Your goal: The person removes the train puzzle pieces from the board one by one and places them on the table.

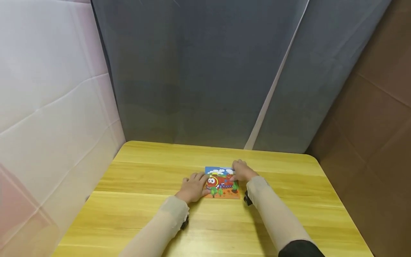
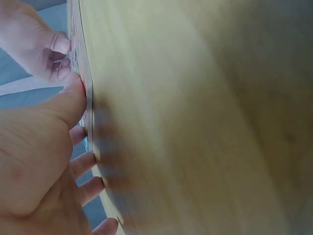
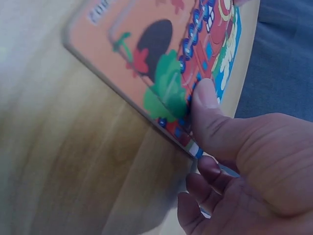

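Observation:
A thin, square picture board (image 1: 220, 182) lies on the table, printed with a red cartoon figure with big eyes, white clouds, green plants and orange ground. My left hand (image 1: 193, 187) is at its left side, fingers spread and fairly straight. In the left wrist view the left thumb (image 2: 76, 100) rests against the board's edge, and several fingertips reach the tabletop. At the right side, my right hand (image 1: 243, 171) grips the board near its far corner. The right wrist view shows that thumb (image 3: 206, 105) on the printed face, the other fingers curled at the edge.
The yellow wood-grain table (image 1: 135, 210) has rounded far corners. A dark grey cloth (image 1: 192, 71) hangs behind it, with a pale strip (image 1: 276, 84) running down. Light fabric (image 1: 48, 107) walls the left, brown fabric (image 1: 369, 117) the right.

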